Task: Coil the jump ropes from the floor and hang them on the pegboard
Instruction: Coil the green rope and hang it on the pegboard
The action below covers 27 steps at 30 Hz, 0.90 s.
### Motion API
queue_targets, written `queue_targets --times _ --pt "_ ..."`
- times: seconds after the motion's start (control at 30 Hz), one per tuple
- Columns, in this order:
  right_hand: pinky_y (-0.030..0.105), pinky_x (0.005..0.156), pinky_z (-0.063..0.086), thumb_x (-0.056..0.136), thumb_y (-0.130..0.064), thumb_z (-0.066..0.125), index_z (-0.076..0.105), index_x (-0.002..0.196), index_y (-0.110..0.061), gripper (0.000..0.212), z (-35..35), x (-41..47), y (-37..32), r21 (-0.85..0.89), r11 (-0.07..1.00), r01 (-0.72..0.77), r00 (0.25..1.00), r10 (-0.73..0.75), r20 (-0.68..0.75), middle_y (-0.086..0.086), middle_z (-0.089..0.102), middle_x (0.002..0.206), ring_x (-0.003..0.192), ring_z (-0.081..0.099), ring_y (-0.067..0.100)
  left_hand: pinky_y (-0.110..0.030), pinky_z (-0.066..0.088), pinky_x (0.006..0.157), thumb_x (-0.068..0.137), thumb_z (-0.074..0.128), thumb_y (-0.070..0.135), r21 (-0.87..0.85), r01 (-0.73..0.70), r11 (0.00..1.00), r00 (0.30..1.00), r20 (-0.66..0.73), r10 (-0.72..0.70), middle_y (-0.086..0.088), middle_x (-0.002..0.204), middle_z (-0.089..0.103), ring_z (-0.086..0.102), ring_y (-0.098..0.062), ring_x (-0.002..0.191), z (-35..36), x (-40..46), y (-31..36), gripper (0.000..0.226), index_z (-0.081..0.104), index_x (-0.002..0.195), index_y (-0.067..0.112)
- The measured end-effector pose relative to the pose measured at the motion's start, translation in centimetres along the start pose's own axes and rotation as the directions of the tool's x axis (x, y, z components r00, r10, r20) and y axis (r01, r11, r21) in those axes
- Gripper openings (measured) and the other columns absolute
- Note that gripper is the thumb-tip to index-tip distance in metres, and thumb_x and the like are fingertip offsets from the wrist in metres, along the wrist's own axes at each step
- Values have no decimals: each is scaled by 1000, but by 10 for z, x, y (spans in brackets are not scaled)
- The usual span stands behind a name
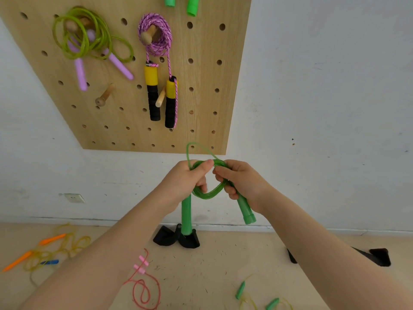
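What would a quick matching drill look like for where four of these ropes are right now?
Things:
1. green rope
2. pink braided rope
3. red rope
4. orange-handled rope

Places:
A. floor, far left
B. held in both hands
C. hung on a pegboard peg
D. floor, under the left forearm

Pairs: 1-B, 2-C, 3-D, 4-A. The left hand and right hand both grip the green coil.
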State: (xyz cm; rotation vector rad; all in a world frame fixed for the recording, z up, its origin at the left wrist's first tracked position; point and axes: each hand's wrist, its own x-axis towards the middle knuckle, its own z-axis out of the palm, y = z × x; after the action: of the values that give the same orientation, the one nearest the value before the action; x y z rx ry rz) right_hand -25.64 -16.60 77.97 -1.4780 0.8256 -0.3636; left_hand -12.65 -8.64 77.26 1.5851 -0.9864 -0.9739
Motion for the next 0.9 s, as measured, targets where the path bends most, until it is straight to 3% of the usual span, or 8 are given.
queue_targets --times 0.07,0.23,0.33,0.5,0.6,0.73,0.83,0.9 --pt "17 38 26 94 -14 51 53 78 -11 16 2 1 4 47 998 -31 1000 31 1 1 48 68 41 32 7 -39 52 84 96 46 34 31 -27 999 997 -75 29 10 40 40 49 -5 44 2 1 -6 40 41 63 13" --pt "16 37 25 96 -16 49 56 80 -11 18 1 3 5 182 982 -59 998 58 14 -1 49 66 39 29 6 -24 47 58 90 43 41 -370 -5 929 1000 21 14 8 47 26 35 -10 46 9 -2 -4 35 41 69 13" --pt "16 37 25 96 -18 50 57 81 -10 18 2 3 5 288 957 -28 1000 29 1 0 47 67 39 29 5 -28 53 75 76 42 52 -609 11 793 999 37 14 9 45 30 45 -8 46 12 -3 -3 42 47 76 10" --pt "16 38 27 93 -23 54 63 94 -6 19 11 2 15 348 938 0 999 18 -49 1 58 79 41 32 6 -18 29 34 82 25 72 -785 137 605 985 43 -166 10 40 23 19 -4 29 6 -2 0 64 48 65 15" --pt "19 39 31 93 -27 54 59 81 -6 25 4 7 16 343 938 -46 950 147 -275 5 64 78 41 38 9 -19 23 33 87 27 69 -611 211 763 963 -5 -270 8 43 22 17 -8 33 -6 0 1 60 45 63 17" --pt "23 44 30 94 -21 40 34 61 -14 34 -7 17 1 838 525 150 908 263 -327 2 37 58 44 34 14 -22 27 38 97 36 47 -343 246 907 955 -72 -286 6 45 24 19 -10 35 -10 -3 -6 42 39 67 17" --pt "25 57 31 90 -13 31 37 64 -13 28 6 22 -14 964 168 207 960 155 -233 4 35 61 54 33 17 -21 27 39 98 37 42 -335 261 906 952 -66 -299 6 44 24 19 -10 34 -6 -4 -10 40 38 67 16" --pt "25 59 32 87 -8 29 41 68 -11 23 17 22 -19 980 71 186 976 99 -193 5 37 63 56 33 17 -20 26 39 98 37 41 -383 250 889 954 -62 -294 6 43 24 19 -10 34 -4 -5 -8 40 38 67 16"
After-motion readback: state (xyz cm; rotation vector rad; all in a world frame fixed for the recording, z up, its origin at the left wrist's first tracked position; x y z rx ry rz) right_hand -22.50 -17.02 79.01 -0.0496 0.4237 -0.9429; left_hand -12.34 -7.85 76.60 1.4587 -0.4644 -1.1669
